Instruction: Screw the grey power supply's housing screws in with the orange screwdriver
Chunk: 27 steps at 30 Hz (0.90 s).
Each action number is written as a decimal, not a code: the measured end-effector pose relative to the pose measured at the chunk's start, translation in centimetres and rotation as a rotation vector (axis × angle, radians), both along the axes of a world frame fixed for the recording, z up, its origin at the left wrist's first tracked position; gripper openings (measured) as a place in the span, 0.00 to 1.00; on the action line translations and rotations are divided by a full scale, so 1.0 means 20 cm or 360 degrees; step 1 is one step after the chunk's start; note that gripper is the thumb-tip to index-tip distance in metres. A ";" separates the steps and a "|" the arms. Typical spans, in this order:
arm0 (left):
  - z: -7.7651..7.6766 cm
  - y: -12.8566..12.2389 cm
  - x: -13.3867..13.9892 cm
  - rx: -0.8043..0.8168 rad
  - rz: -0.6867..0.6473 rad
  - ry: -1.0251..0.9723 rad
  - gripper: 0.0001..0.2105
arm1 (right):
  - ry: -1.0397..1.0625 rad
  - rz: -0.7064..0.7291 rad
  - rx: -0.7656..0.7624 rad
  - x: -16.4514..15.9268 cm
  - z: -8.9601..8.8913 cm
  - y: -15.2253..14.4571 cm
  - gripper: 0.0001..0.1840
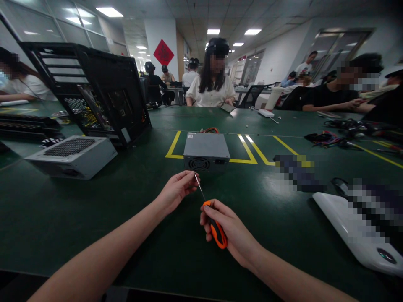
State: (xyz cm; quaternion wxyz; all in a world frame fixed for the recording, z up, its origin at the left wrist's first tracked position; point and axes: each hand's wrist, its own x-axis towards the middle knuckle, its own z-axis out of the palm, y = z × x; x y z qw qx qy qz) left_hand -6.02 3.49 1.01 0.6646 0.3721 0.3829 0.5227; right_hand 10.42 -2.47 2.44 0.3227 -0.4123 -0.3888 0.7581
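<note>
My right hand (225, 222) is wrapped round the orange and black handle of a screwdriver (218, 233), whose thin metal shaft slants up and to the left. At its tip, the fingers of my left hand (179, 188) are pinched together; anything small between them is too hidden to make out. Just beyond both hands, a grey computer power supply (206, 147) rests on the green table (151, 251), its fan grille and socket facing me. Orange and red wires (210, 130) show behind it.
At the left stand an open black computer case (94, 84) and a second power supply (75, 153) with a perforated side. Yellow tape (174, 144) marks the table. A white casing (349, 230) and cable bundles (349, 130) lie at the right. Several people sit around.
</note>
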 end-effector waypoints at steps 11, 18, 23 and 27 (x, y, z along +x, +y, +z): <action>0.02 0.00 -0.01 0.0191 0.0012 0.0321 0.11 | 0.0037 -0.0003 -0.0079 0.00 0.01 0.00 0.15; 0.00 0.01 -0.01 0.0059 0.0065 0.0318 0.19 | 0.0197 -0.0241 -0.0028 0.03 -0.02 0.05 0.13; -0.01 0.00 0.00 0.0027 0.0043 0.0410 0.18 | 0.0219 -0.0461 -0.0082 0.06 -0.02 0.12 0.10; -0.01 -0.01 0.00 0.0043 0.0002 0.0437 0.17 | 0.0231 -0.0474 -0.0063 0.06 -0.04 0.15 0.10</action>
